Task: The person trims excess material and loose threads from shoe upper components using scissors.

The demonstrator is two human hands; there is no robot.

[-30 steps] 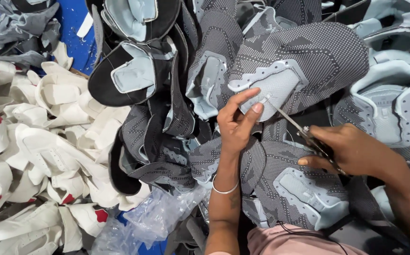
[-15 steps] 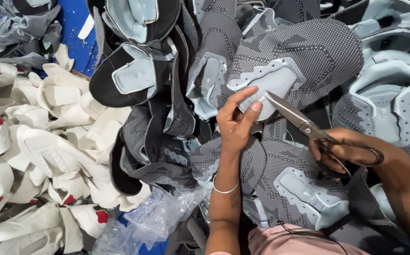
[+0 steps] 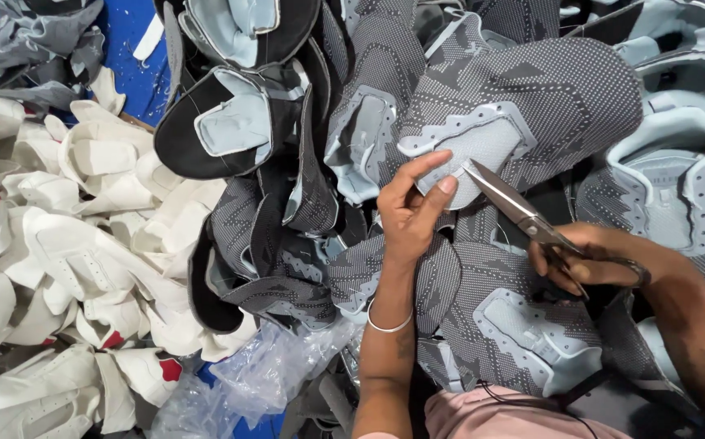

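Note:
My left hand (image 3: 411,210) pinches the lower edge of a grey patterned shoe upper (image 3: 547,97) at its pale blue-grey tongue patch (image 3: 482,150). A thin silver bangle circles that wrist. My right hand (image 3: 592,260) grips a pair of metal scissors (image 3: 515,207) by the handles. The blades are nearly closed and their tips touch the patch right beside my left fingertips. The held upper lies on top of a heap of similar grey uppers.
Several grey and black shoe uppers (image 3: 238,122) pile across the middle and right. A heap of white uppers with red accents (image 3: 60,268) fills the left. Crumpled clear plastic (image 3: 263,374) lies at the bottom, blue sheeting (image 3: 137,61) at the top left.
My right hand drew back to the right, then brought the scissors forward so the blade tips now sit at the patch edge. My left hand kept its pinch on the upper.

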